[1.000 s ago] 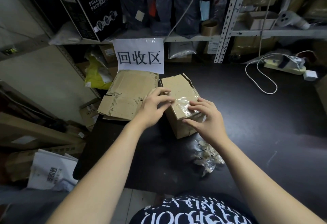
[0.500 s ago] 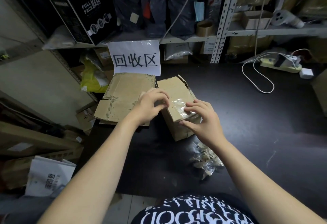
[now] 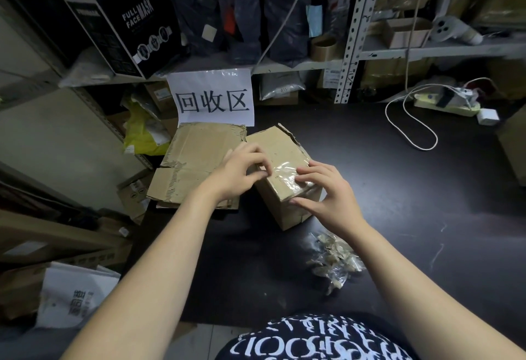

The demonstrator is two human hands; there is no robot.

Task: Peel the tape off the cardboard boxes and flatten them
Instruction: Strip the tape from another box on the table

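Curling in further, left hand pinches the tape while right hand, fingers spread, presses the box beneath.

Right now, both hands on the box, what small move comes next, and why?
Probably peel the clear tape up with the left hand while the right hand presses the box down. The tape lies across the box top, the left hand's fingers curl at its left end, and the right hand rests spread over it.
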